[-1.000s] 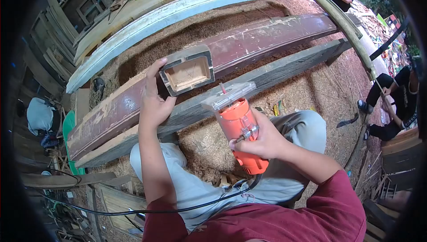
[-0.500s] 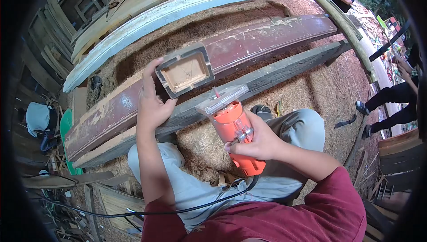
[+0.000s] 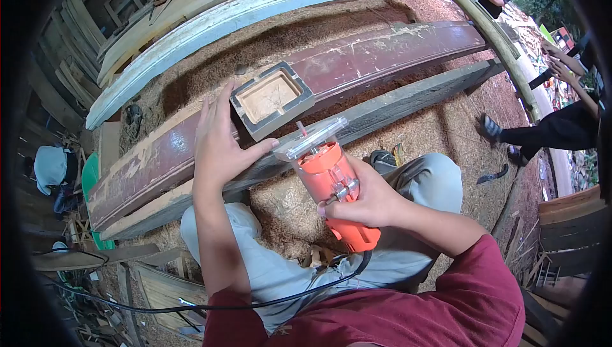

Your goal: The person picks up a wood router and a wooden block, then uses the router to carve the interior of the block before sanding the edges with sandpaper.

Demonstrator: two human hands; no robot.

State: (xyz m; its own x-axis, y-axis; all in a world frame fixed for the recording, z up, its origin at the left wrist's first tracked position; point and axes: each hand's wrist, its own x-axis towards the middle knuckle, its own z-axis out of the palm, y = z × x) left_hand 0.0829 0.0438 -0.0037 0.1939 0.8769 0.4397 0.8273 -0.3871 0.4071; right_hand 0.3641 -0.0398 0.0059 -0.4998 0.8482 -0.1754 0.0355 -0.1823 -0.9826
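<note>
My right hand point(image 3: 364, 202) grips an orange trim router point(image 3: 331, 184) with a clear base plate, its bit pointing up and away from me. Just beyond the bit, a square wooden block with a hollowed centre point(image 3: 271, 98) rests tilted on a dark red beam point(image 3: 357, 60). My left hand point(image 3: 220, 145) lies flat against the block's left and near side, thumb stretched under it. The router's black cord point(image 3: 255, 301) trails across my lap.
A grey plank point(image 3: 408, 101) runs below the red beam, and pale curved boards point(image 3: 255, 9) lie beyond it. Sawdust covers the ground. Another person in black point(image 3: 561, 124) is at the right. Timber stacks stand at the left and right edges.
The block has tilted flatter onto the red beam. My left hand went from pinching its left edge to lying flat beside it. The router shifted slightly left.
</note>
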